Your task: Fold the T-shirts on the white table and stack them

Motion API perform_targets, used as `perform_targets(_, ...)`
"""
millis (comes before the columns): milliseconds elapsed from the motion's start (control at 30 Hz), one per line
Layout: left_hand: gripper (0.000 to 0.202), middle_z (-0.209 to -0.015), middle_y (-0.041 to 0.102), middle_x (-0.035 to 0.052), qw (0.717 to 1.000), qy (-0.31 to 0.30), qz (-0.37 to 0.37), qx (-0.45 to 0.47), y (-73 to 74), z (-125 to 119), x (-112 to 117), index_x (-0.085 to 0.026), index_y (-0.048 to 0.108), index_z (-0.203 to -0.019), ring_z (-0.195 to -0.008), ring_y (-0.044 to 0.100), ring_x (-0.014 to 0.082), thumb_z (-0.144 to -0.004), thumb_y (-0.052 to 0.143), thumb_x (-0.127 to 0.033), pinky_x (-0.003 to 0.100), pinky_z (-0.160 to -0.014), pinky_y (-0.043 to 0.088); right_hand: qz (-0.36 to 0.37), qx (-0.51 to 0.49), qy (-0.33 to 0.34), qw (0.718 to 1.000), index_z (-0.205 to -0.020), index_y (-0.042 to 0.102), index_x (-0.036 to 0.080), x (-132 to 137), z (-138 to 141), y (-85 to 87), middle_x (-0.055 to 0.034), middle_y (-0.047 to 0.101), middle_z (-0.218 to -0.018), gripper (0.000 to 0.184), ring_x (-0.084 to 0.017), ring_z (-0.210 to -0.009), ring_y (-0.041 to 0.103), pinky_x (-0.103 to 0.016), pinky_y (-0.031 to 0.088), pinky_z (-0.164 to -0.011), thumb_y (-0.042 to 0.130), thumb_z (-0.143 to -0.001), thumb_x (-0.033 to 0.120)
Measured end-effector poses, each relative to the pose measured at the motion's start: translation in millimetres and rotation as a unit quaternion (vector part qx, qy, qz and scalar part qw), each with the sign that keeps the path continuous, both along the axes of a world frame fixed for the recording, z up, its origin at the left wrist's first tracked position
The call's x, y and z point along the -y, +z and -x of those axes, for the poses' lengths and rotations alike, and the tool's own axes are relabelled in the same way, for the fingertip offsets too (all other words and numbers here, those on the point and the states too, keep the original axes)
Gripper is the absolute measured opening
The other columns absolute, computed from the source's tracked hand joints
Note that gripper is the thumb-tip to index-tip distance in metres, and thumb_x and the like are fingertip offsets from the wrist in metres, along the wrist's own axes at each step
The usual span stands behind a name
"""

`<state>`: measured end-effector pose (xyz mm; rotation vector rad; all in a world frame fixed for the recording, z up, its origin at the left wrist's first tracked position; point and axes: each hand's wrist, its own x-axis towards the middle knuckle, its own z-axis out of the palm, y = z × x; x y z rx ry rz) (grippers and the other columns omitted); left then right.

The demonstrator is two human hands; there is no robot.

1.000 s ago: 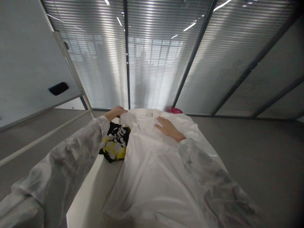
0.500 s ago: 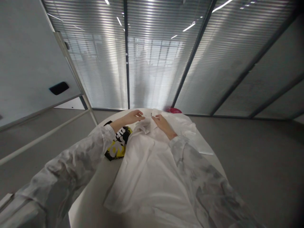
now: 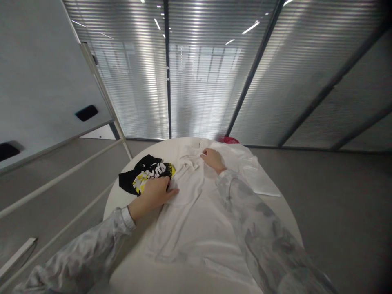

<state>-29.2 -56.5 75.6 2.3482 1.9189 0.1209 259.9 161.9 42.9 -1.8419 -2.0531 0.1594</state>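
Head view: a white shirt (image 3: 208,228) lies spread on a round white table (image 3: 137,275), with its collar end toward the far edge and its hem toward the person.
White shirt: it covers the middle of the table top; the cloth is wrinkled, and near the collar on the left side it is bunched in small folds.
Left hand (image 3: 154,191): it is at the left edge of the shirt, partly in front of the dark printed cloth; the thumb stands apart from the forefinger and reaches over the white fabric. Whether the fingers pinch the fabric, I cannot tell.
Right hand (image 3: 213,158): it is at the upper part of the shirt, near the collar, with the fingers bent and the thumb side toward the folds. Whether it is clamped on the cloth, I cannot tell.
Dark printed cloth (image 3: 145,165): black with yellow and white print, it lies crumpled on the table, to the left of the shirt.
Pale sheet-like piece (image 3: 245,163): it lies beyond the right forearm; its material is not clear.
Red thing (image 3: 230,140): it shows at the far table edge.
Blinds (image 3: 199,73): they hang behind the table, between dark frame bars.
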Motion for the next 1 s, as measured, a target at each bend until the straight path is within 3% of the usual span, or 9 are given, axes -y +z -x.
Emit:
perform_targets(100,0.047,-0.105,0.077,0.0155,0.998,-0.051,-0.044,0.005,-0.9,4.3,24.6,-0.023,0.07,-0.098,-0.104,0.073,0.0377,-0.098,0.065,-0.07,0.05,-0.095,0.051,-0.015,-0.053,-0.035,0.998,-0.114,0.077,0.025,-7.0,-6.8,4.2,-0.0103,0.083,-0.114,0.025,-0.03,-0.108,0.077,-0.041,0.057,-0.099,0.063,-0.101,0.041)
perform_targets(200,0.043,-0.108,0.075,0.0153,0.994,-0.07,-0.069,0.053,-8.3,8.6,53.8,-0.025,0.07,-0.098,-0.106,0.071,0.0368,-0.1,0.065,-0.067,0.051,-0.097,0.052,-0.041,-0.183,-0.075,0.979,-0.112,0.075,0.024,-13.2,-17.1,1.8,-0.0095,0.083,-0.11,0.025,-0.029,-0.106,0.077,-0.041,0.058,-0.1,0.066,-0.098,0.042)
perform_targets(333,0.034,-0.109,0.074,0.0131,0.988,-0.039,-0.051,0.137,-29.1,11.4,91.0,-0.03,0.069,-0.103,-0.1,0.072,0.034,-0.099,0.067,-0.063,0.049,-0.09,0.056,-0.024,-0.267,-0.077,0.96,-0.116,0.074,0.023,-13.7,-24.9,-8.7,-0.0079,0.083,-0.103,0.031,-0.025,-0.093,0.079,-0.039,0.061,-0.092,0.066,-0.096,0.045)
perform_targets(433,0.033,-0.108,0.074,0.0126,0.983,0.006,-0.059,0.175,-43.6,9.4,109.6,-0.031,0.068,-0.108,-0.099,0.073,0.0345,-0.096,0.072,-0.061,0.05,-0.086,0.057,-0.016,-0.287,-0.045,0.957,-0.126,0.072,0.024,-7.6,-27.0,-15.2,-0.008,0.083,-0.112,0.041,-0.025,-0.097,0.08,-0.038,0.061,-0.093,0.069,-0.095,0.05)
perform_targets(533,0.023,-0.098,0.074,0.0096,0.976,0.02,-0.063,0.206,-50.0,4.9,118.2,-0.031,0.065,-0.1,-0.093,0.072,0.0324,-0.098,0.071,-0.053,0.05,-0.084,0.057,-0.011,-0.311,0.007,0.95,-0.131,0.071,0.023,-1.0,-32.5,-17.6,-0.0099,0.081,-0.126,0.049,-0.027,-0.11,0.078,-0.041,0.059,-0.102,0.076,-0.087,0.046)
perform_targets(600,0.018,-0.092,0.074,0.0072,0.97,0.015,-0.058,0.237,-50.6,2.1,120.1,-0.03,0.064,-0.095,-0.088,0.071,0.0295,-0.101,0.066,-0.047,0.048,-0.083,0.057,-0.012,-0.32,0.021,0.947,-0.13,0.072,0.023,1.4,-38.3,-18.3,-0.009,0.081,-0.125,0.049,-0.027,-0.109,0.077,-0.042,0.059,-0.104,0.076,-0.085,0.042)
perform_targets(700,0.018,-0.092,0.075,0.006,0.95,0.014,-0.045,0.31,-50.2,0.1,120.4,-0.029,0.065,-0.099,-0.086,0.071,0.0257,-0.104,0.062,-0.046,0.043,-0.081,0.058,-0.041,-0.354,0.004,0.934,-0.131,0.073,0.023,1.1,-46.7,-21.7,-0.0078,0.082,-0.117,0.05,-0.027,-0.102,0.078,-0.042,0.061,-0.1,0.072,-0.086,0.045)
perform_targets(867,0.027,-0.087,0.068,0.0014,0.882,0.084,-0.017,0.463,-53.5,0.1,121.2,-0.03,0.059,-0.104,-0.072,0.064,0.0187,-0.107,0.058,-0.056,0.031,-0.06,0.051,-0.077,-0.451,0.022,0.889,-0.145,0.06,0.021,-5.6,-53.7,-32.7,-0.0092,0.081,-0.118,0.066,-0.027,-0.109,0.078,-0.042,0.063,-0.096,0.067,-0.085,0.049)
perform_targets(1000,0.026,-0.08,0.059,-0.0036,0.874,0.09,-0.009,0.477,-55.6,-8.2,128.5,-0.03,0.055,-0.114,-0.062,0.055,0.0156,-0.102,0.067,-0.049,0.028,-0.057,0.045,-0.069,-0.458,0.0,0.886,-0.144,0.059,0.019,-9.6,-55.2,-34.5,-0.0123,0.081,-0.118,0.068,-0.029,-0.109,0.078,-0.044,0.064,-0.095,0.066,-0.081,0.046)
